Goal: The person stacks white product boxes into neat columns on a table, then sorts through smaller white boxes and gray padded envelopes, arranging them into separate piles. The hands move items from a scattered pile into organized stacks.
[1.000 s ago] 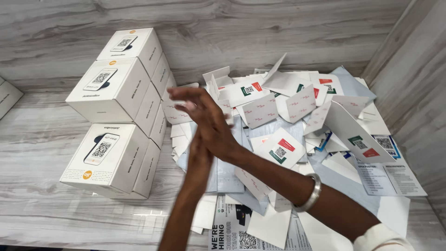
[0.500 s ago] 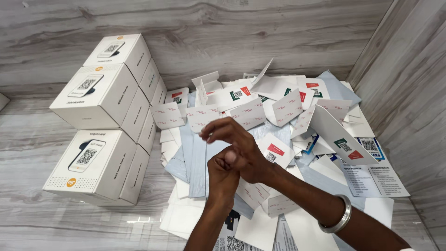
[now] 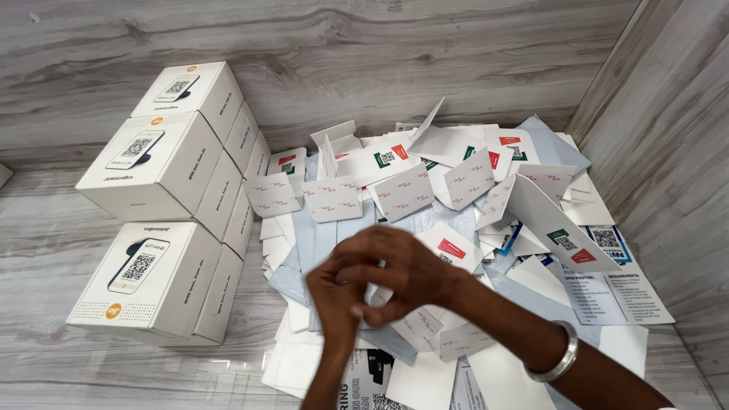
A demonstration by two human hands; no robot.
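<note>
White paper cards lie in a big pile under two hands

Right hand pinches a small white card with bent fingers; left hand touches it from below. Stacked white boxes stand well off to the left

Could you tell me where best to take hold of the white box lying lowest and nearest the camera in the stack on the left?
The lowest white box is probably best gripped across its two short ends, coming from above and the left, since that side faces open tabletop. Another box rests behind and above it, and the card pile crowds its right side. Both hands, left hand and right hand, are over the pile.
</note>
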